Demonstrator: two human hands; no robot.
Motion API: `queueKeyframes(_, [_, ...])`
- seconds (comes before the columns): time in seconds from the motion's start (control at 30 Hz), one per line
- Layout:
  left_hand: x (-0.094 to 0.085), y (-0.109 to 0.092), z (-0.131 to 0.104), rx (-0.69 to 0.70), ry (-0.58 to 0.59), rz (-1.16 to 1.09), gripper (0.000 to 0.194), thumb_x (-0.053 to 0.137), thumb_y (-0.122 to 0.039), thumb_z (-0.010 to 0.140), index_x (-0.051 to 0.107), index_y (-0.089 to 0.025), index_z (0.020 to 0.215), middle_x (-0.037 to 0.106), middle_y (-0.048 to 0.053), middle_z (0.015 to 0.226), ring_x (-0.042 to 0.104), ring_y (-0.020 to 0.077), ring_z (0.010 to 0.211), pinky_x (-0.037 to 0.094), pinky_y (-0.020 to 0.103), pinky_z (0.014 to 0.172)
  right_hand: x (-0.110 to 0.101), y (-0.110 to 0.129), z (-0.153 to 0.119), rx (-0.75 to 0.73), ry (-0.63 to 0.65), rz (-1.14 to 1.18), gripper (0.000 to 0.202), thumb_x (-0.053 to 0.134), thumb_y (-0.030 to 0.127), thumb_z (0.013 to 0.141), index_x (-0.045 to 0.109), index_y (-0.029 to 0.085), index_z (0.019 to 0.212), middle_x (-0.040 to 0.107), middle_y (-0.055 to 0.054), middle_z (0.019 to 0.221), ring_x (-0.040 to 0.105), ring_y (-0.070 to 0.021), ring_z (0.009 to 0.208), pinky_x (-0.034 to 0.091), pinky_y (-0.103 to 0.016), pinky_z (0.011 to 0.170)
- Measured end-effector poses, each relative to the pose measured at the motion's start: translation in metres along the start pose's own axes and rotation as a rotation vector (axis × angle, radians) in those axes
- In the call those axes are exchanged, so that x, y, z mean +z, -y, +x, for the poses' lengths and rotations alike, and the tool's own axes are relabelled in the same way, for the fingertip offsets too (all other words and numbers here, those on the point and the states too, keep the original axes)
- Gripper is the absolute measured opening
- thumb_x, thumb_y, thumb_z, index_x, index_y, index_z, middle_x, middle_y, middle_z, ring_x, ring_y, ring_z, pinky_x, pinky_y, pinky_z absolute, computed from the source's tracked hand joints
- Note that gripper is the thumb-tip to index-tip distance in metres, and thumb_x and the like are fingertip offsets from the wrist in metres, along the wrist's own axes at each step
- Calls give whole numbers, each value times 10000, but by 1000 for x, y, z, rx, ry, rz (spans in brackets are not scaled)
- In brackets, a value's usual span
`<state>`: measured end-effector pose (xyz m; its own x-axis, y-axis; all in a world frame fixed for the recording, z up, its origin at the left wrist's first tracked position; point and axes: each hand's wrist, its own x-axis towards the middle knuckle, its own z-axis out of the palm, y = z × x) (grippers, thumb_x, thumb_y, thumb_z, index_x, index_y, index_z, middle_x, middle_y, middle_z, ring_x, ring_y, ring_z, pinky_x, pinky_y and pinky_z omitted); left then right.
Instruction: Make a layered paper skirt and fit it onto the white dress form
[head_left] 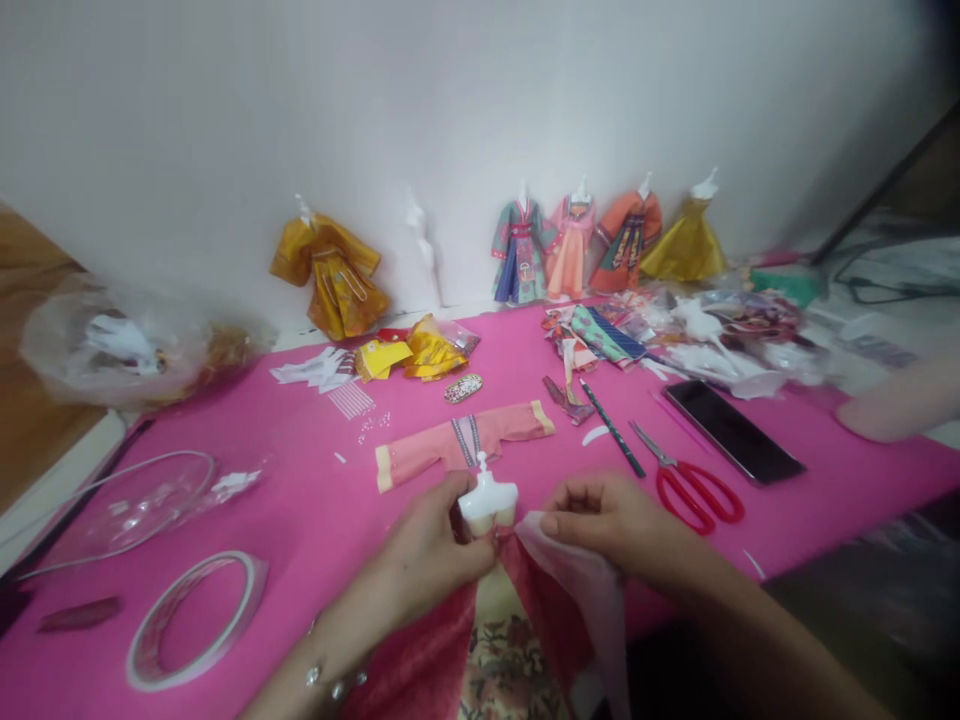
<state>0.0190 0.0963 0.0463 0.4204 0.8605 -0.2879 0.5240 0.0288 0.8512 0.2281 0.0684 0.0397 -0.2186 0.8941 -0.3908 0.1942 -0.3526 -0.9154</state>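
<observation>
A small white mannequin torso [487, 498] stands upright near the bottom centre, its lower part wrapped in pale cloth. My left hand [442, 545] is closed around the torso's left side, thumb at its front. Red and white fabric [574, 590] hangs from the torso's waist. My right hand [600, 520] pinches the white edge of this fabric just right of the torso. Behind the torso, a small pink garment with cream cuffs [431, 450] lies flat with its sleeves spread.
On the pink table [315, 530] are red-handled scissors [694, 490], a phone [735, 430], a pencil [611, 428] and a tape roll [196, 620]. Dressed miniature mannequins [521, 250] line the wall. Plastic bags [142, 345] and fabric scraps [607, 335] lie farther back.
</observation>
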Motion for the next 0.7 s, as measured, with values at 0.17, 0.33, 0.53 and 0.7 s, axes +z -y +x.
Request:
queueKeyframes(0.17, [2, -6, -2, -4, -12, 71, 181, 624, -266, 738, 521, -187, 864, 477, -60, 661, 467, 133, 587, 308, 247, 494, 2, -7, -7, 94, 56, 274, 392, 803, 464, 600, 710, 113, 749, 625, -1, 611, 477, -77, 493, 314, -197, 467])
queueKeyframes(0.33, [5, -6, -1, 18, 11, 104, 143, 609, -268, 752, 505, -190, 813, 477, -57, 656, 466, 128, 586, 306, 244, 494, 1, -13, -11, 91, 0, 350, 412, 853, 475, 550, 683, 121, 674, 581, 24, 541, 447, -69, 461, 297, -194, 442])
queueKeyframes(0.53, [8, -4, 2, 3, 0, 138, 152, 604, -247, 727, 463, -209, 770, 442, -73, 612, 433, 112, 550, 267, 231, 469, 5, -15, -15, 63, -19, 426, 436, 857, 497, 565, 632, 131, 643, 539, 48, 525, 411, -53, 455, 275, -178, 425])
queueKeyframes(0.7, [8, -5, 3, -55, 49, 61, 173, 607, -228, 701, 465, -202, 797, 454, -77, 615, 436, 110, 547, 278, 232, 469, 12, -29, -12, 27, -11, 475, 398, 833, 474, 630, 642, 130, 686, 565, 36, 571, 440, -60, 476, 300, -179, 443])
